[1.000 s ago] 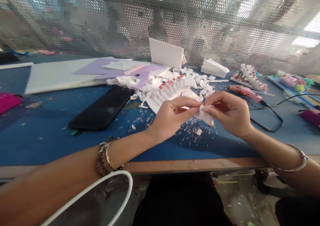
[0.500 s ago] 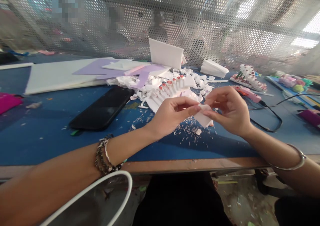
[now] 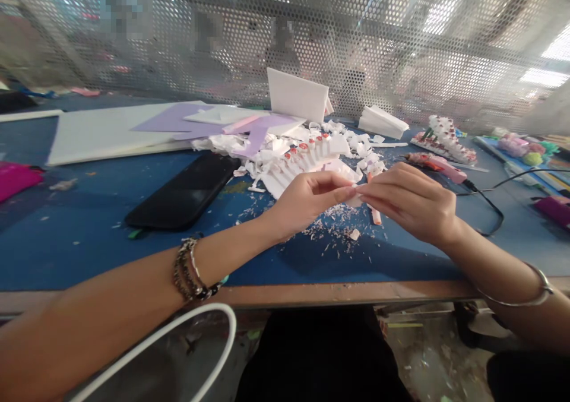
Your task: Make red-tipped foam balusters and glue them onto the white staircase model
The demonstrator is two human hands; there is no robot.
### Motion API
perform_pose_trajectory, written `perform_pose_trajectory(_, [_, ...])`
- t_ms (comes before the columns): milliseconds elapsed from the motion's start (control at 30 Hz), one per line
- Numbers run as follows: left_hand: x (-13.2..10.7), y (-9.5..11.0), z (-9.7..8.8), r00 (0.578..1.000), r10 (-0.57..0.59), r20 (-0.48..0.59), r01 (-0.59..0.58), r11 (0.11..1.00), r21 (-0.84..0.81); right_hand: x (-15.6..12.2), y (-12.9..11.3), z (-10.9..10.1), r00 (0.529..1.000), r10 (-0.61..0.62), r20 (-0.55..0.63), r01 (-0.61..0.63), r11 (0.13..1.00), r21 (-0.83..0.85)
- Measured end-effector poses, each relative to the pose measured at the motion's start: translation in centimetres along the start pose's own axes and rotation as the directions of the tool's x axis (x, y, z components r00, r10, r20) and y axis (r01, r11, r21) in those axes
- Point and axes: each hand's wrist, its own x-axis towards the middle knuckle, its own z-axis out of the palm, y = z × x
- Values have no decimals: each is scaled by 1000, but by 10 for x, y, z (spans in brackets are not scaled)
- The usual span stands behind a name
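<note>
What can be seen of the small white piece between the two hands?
The small white piece looks pale and plain, like paper or sheet foam; I cannot tell which. It is held at the fingertips of the left hand and the right hand, above the blue table. The hands cover most of it; a little shows below the fingertips. Its full outline is hidden.

Left grip [image 3: 303, 204], right grip [image 3: 414, 203] on white scrap [image 3: 355, 201]

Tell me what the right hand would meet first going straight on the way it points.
Beyond the small white piece it pinches, the right hand would likely meet the left hand, close ahead; exact depth is hard to judge from this view.
</note>
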Motion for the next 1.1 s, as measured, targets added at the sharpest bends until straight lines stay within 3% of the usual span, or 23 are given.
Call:
perform_pose_trajectory(300, [-2,1,4,1000,4,15,-5,1000,28,2,3,0,995,-54,85,64,990,-126])
perform_pose_trajectory(567, [-1,-3,0,1000,9,5,-9,1000,4,3,4,2,993,-59,100,60,998,-16])
perform_pose_trajectory(833, [-1,-2,-1,999,-13,32,13,1000,3,-1,4,1,988,-122,93,138,973,-186])
perform_pose_trajectory(967, [-2,-1,1,1000,15,28,-14,1000,-10,3,2,2,998,-45,35,47,996,-82])
perform_pose_trajectory(1100, [-4,0,4,999,35,-23,-35,999,24,7,0,5,994,112,-16,-109,988,113])
